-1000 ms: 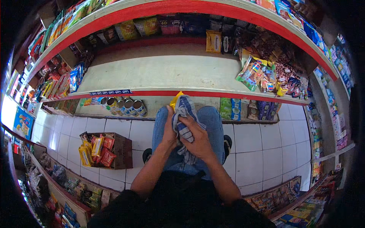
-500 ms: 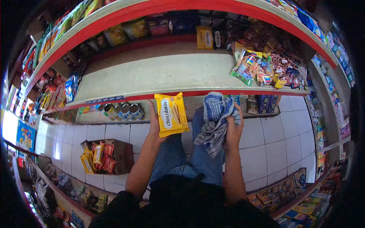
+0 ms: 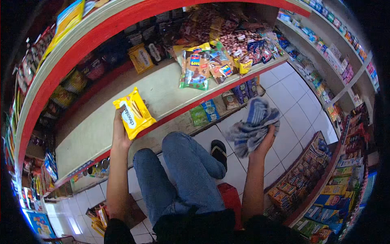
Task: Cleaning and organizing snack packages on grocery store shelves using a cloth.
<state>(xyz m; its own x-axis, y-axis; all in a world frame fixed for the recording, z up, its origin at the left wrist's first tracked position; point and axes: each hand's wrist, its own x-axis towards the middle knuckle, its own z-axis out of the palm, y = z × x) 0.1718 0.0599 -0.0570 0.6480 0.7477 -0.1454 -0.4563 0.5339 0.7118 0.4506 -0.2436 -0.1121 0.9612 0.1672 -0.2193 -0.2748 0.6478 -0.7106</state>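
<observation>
My left hand (image 3: 121, 132) is closed round a yellow snack packet (image 3: 134, 113) and holds it upright over the front part of a pale wooden shelf (image 3: 91, 127). Its printed front faces me. Bunched in my right hand (image 3: 263, 145) is a blue, white and grey striped cloth (image 3: 254, 127), held out over the tiled floor to the right of my knees. Further back on the shelf stands a similar yellow packet (image 3: 140, 58), beside a dark one (image 3: 154, 52).
Colourful candy bags (image 3: 203, 67) lie heaped on the shelf's right part. A cardboard box (image 3: 135, 211) with yellow and red packets sits on the floor at lower left. A red object (image 3: 230, 200) is beside my leg. Stocked shelves (image 3: 321, 195) line the right side.
My view has swung to the right. The yellow packet has gone from beside the shelf's edge to over its surface, tilting. The cloth has moved right, away from my knees.
</observation>
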